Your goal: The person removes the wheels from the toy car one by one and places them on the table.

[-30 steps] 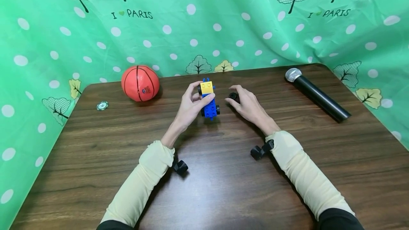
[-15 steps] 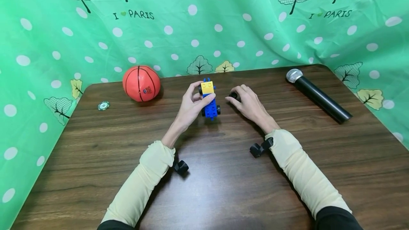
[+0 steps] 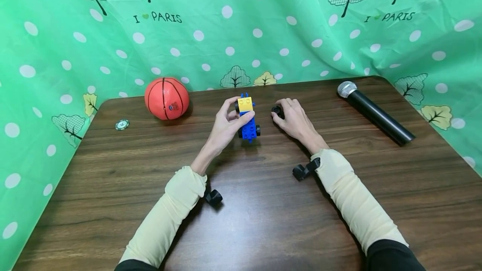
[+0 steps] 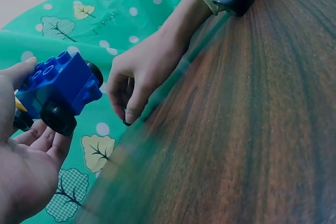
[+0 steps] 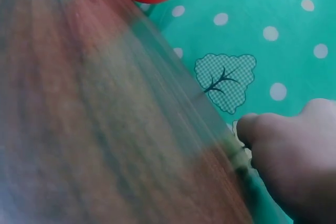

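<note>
A toy car [image 3: 248, 124] built of blue and yellow blocks with black wheels is held up in my left hand [image 3: 224, 125]. The thumb lies on top of its blue part and the fingers are along its left side. In the left wrist view the blue block car [image 4: 63, 85] shows its studs and black wheels above the palm. To its right, my right hand [image 3: 295, 121] pinches a small round black piece [image 3: 277, 111], like a toy wheel, low at the tabletop. That hand [image 4: 144, 72] covers most of the piece in the left wrist view.
An orange-red toy basketball [image 3: 166, 98] sits at the back left of the wooden table [image 3: 248, 221]. Left of it lies a green-and-white poker chip [image 3: 122, 124]. A black microphone [image 3: 374, 112] lies at the back right. Behind the table hangs a green dotted cloth [image 3: 241, 24].
My right hand has shifted slightly right and away from me with the small black piece, widening the gap to the car. The left hand and the car have barely moved.
</note>
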`<action>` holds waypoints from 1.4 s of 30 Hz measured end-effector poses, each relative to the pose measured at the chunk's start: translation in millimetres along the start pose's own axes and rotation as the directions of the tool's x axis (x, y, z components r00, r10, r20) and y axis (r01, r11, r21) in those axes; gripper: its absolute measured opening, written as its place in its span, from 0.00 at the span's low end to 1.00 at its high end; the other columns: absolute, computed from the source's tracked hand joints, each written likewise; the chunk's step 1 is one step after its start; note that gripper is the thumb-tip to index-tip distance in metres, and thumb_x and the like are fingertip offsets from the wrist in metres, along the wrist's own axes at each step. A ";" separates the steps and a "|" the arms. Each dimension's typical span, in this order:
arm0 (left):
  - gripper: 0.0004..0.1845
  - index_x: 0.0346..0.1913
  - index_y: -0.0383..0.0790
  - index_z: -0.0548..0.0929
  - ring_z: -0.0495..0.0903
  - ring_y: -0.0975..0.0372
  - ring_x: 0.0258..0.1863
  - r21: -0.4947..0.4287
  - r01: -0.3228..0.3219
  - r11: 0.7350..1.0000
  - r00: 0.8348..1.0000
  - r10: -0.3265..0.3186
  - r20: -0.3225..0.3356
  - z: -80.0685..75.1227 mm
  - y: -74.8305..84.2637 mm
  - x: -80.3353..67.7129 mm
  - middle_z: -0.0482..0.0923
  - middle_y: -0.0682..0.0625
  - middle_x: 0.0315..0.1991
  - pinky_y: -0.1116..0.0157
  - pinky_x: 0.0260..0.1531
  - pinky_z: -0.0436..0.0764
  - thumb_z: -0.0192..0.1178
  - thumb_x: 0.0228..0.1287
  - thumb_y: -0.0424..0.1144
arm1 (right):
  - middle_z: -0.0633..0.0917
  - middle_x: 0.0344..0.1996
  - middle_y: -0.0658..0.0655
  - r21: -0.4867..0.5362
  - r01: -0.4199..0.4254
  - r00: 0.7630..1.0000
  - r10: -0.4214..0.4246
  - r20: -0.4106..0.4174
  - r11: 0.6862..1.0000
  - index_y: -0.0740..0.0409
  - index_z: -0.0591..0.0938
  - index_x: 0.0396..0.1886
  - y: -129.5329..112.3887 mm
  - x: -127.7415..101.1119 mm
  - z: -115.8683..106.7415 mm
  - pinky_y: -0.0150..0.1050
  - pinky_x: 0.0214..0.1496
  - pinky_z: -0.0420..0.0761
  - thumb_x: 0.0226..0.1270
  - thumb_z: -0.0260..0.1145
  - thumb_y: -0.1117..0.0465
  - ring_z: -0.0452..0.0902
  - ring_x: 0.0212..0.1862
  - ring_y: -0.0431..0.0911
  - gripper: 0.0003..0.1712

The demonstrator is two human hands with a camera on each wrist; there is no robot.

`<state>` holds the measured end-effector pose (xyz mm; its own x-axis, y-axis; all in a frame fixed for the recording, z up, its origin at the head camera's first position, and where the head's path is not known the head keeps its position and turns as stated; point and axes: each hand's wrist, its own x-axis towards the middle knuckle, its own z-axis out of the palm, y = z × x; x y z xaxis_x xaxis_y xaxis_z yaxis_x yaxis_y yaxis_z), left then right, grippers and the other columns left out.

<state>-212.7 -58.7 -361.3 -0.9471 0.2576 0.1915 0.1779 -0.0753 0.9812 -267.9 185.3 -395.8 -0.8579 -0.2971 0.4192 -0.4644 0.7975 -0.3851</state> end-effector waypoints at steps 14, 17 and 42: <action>0.32 0.75 0.41 0.64 0.80 0.60 0.38 0.020 0.014 1.000 1.000 -0.014 0.008 1.8 -2.9 -0.5 0.84 0.40 0.43 0.65 0.44 0.80 0.64 0.73 0.39 | 0.78 0.50 0.67 -0.028 -0.045 0.996 0.047 0.070 0.999 0.69 0.82 0.53 0.6 -2.5 1.5 0.59 0.56 0.70 0.74 0.68 0.57 0.69 0.54 0.64 0.19; 0.33 0.75 0.41 0.64 0.80 0.60 0.39 0.035 0.018 0.999 1.000 -0.019 0.007 2.5 -2.9 -1.1 0.84 0.40 0.44 0.65 0.45 0.80 0.65 0.73 0.39 | 0.77 0.50 0.68 -0.024 -0.052 0.996 0.054 0.072 0.998 0.69 0.81 0.54 -0.4 -3.1 1.3 0.59 0.57 0.69 0.74 0.68 0.57 0.69 0.54 0.64 0.20; 0.33 0.73 0.37 0.64 0.83 0.59 0.38 -0.023 -0.021 1.000 0.996 0.019 -0.084 3.3 1.2 1.5 0.84 0.42 0.42 0.65 0.44 0.81 0.66 0.71 0.36 | 0.84 0.40 0.64 0.632 -0.217 0.970 0.092 0.226 0.744 0.69 0.80 0.51 -85.1 -20.5 -14.4 0.51 0.44 0.83 0.88 0.48 0.55 0.81 0.39 0.55 0.21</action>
<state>-213.0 -55.2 -359.7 -0.9627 0.1743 0.2069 0.1912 -0.1023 0.9762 -207.6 131.1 -359.8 -0.9242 -0.3336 0.1859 -0.2981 0.3260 -0.8971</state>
